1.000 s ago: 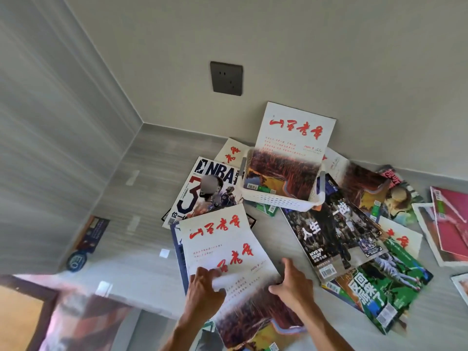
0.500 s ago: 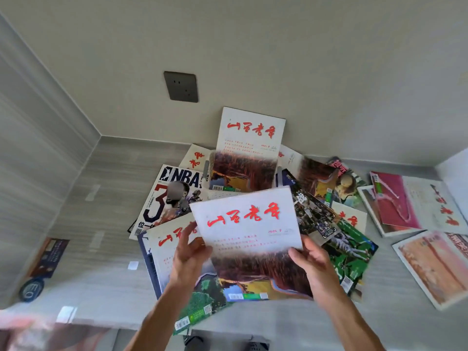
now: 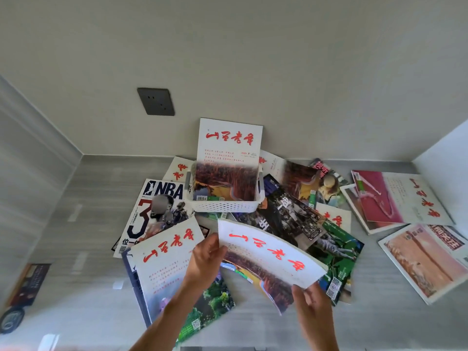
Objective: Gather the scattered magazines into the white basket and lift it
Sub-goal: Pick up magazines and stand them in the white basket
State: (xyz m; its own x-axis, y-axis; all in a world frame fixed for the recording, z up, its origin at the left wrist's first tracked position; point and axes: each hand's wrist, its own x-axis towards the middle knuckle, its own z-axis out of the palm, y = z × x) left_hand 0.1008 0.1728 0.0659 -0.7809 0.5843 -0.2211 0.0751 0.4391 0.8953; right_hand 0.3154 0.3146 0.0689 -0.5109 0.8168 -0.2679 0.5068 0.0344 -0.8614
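A white perforated basket (image 3: 224, 205) sits on the grey floor by the wall, with one white-and-red magazine (image 3: 229, 158) standing upright in it. I hold a second magazine (image 3: 268, 254) with red brush lettering in the air, bent and tilted, in front of the basket. My left hand (image 3: 206, 262) grips its left edge. My right hand (image 3: 312, 304) grips its lower right corner. Several more magazines lie scattered around the basket, among them an NBA issue (image 3: 154, 211) and a similar white one (image 3: 167, 264) under my left forearm.
A dark wall socket (image 3: 156, 101) is above left of the basket. More magazines (image 3: 397, 196) lie at the right beside a white wall. A dark card (image 3: 30, 282) and a round object (image 3: 11, 320) lie at far left.
I lifted the magazine off the pile and brought it forward. Since half a second ago it has tilted and bent, with its right side lower.
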